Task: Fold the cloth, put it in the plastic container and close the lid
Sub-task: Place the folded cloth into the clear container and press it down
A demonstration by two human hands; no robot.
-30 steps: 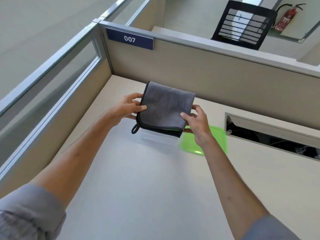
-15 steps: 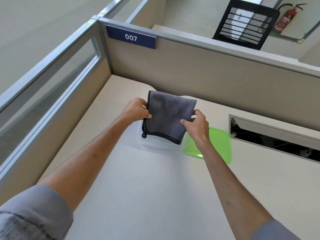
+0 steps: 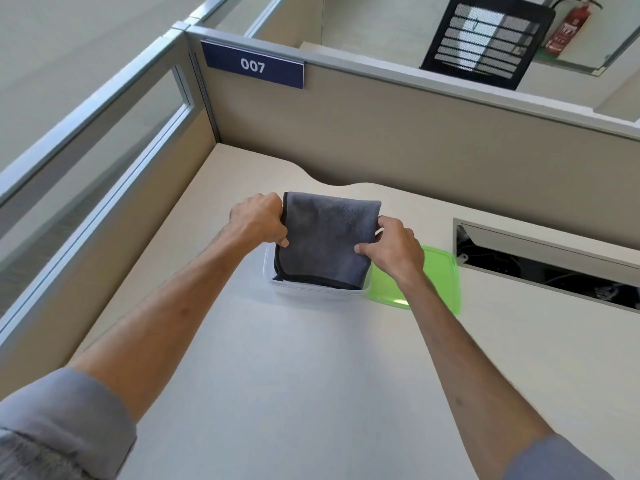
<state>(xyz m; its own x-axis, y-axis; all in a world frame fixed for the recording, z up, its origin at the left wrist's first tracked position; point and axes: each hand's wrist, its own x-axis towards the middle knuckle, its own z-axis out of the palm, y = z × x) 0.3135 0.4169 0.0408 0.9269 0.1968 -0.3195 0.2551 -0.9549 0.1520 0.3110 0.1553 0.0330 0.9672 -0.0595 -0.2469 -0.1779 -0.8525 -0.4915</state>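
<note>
A folded grey cloth [image 3: 327, 237] with a black hem sits partly inside a clear plastic container [image 3: 311, 292] on the desk, its near edge down in the box and its far edge still raised. My left hand [image 3: 258, 220] grips the cloth's left side. My right hand [image 3: 393, 245] pinches its right side with thumb on top. The green lid [image 3: 440, 282] lies flat on the desk just right of the container, partly under my right wrist.
Beige partition walls close the desk [image 3: 311, 375] at the back and left, with a blue "007" sign [image 3: 252, 65]. An open cable slot [image 3: 547, 265] is cut into the desk at the right. A black chair back [image 3: 485, 39] shows beyond the partition.
Both hands have lowered the folded cloth from the air down into the clear container. The lid has not moved.
</note>
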